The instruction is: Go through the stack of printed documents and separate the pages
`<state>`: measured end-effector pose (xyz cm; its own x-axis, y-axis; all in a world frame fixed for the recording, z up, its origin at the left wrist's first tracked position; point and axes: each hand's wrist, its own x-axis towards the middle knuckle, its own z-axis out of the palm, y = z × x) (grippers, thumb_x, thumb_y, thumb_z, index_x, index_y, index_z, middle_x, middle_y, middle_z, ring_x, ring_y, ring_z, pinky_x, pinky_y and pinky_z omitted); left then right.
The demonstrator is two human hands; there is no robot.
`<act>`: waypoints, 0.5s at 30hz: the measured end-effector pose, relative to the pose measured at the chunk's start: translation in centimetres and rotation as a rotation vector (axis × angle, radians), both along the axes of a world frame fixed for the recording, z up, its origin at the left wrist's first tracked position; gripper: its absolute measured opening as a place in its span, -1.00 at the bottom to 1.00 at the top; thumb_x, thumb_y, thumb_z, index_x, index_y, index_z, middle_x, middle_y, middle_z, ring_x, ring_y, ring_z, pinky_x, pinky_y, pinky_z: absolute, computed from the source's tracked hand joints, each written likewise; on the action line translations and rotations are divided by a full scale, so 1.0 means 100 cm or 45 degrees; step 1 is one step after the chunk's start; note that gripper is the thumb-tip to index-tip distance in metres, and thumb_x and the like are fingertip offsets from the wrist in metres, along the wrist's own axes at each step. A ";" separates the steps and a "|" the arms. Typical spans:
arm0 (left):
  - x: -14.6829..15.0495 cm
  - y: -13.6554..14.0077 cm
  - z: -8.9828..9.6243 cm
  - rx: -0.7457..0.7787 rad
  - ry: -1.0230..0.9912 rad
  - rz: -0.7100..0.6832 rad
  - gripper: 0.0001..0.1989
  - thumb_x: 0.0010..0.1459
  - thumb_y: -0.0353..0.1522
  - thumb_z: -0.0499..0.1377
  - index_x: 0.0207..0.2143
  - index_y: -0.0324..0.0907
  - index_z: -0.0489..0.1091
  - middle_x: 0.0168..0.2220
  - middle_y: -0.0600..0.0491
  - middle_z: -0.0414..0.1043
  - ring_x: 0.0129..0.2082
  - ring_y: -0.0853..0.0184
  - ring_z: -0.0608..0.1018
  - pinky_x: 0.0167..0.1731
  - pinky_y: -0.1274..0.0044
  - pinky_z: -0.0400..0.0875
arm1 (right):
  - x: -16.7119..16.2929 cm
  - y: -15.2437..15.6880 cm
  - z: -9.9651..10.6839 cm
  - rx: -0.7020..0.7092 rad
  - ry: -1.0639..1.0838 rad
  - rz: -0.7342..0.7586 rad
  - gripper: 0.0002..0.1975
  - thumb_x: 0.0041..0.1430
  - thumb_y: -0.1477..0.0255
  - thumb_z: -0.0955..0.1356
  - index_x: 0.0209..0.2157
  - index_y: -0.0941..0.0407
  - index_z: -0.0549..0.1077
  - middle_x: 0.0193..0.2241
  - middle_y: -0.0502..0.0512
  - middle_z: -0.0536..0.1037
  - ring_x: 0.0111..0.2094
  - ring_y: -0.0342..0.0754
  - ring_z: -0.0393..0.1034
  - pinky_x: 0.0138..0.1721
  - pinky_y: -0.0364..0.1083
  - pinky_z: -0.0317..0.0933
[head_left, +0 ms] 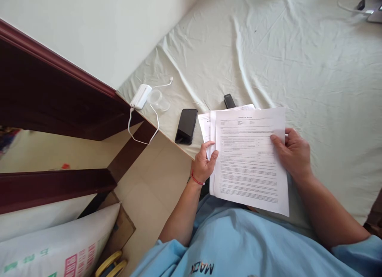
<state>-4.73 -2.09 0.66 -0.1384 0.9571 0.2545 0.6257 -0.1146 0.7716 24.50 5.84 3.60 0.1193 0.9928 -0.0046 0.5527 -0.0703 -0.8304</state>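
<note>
A few printed paper sheets (247, 165) are held up in front of my body, the top one covered in small dense text. My right hand (294, 152) grips their right edge, thumb on the front and fingers behind. At the left edge, my left hand (205, 161) pinches the sheets with its thumb in front; a red string circles that wrist. Behind them, more printed paper (204, 124) lies on the sheet-covered surface, mostly hidden. A small black device (229, 100) pokes out past the top of the papers. Left of the papers lies a black smartphone (186, 126).
A white power adapter (141, 96) with a cable hanging over the edge sits beside a clear plastic cup (155, 97). Pale green cloth (209, 62) covers the bed-like surface. Below left are a dark wooden frame (53, 185), a printed white sack (59, 241) and a tiled floor (152, 181).
</note>
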 end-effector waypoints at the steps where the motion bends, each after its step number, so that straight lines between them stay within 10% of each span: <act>1: 0.001 0.000 -0.001 0.005 0.001 -0.010 -0.58 0.42 -0.05 0.14 0.14 -0.12 0.38 0.05 -0.09 0.61 0.02 0.20 0.66 0.03 0.35 0.57 | -0.002 0.000 0.000 0.009 -0.002 0.003 -0.72 0.24 0.14 0.41 -0.15 0.04 0.52 -0.47 0.02 0.58 -0.51 -0.03 0.38 -0.41 -0.02 0.23; 8: 0.002 -0.003 -0.007 0.009 -0.063 -0.013 -0.66 0.41 -0.17 0.20 0.15 -0.08 0.38 -0.02 0.00 0.64 -0.18 0.30 0.68 -0.14 0.45 0.59 | -0.007 -0.001 -0.012 0.054 0.045 0.035 -0.72 0.28 0.15 0.40 -0.09 0.01 0.49 -0.36 0.06 0.63 -0.42 0.03 0.48 -0.36 0.03 0.36; 15: -0.004 -0.007 -0.018 0.003 -0.233 0.069 -0.49 0.36 -0.15 0.25 0.28 -0.05 0.30 0.14 -0.08 0.56 0.08 0.15 0.65 0.10 0.32 0.58 | 0.002 0.007 -0.025 0.172 0.108 0.084 -0.46 0.19 0.18 0.45 0.17 0.01 0.40 0.07 0.23 0.58 -0.02 0.16 0.56 -0.01 0.18 0.52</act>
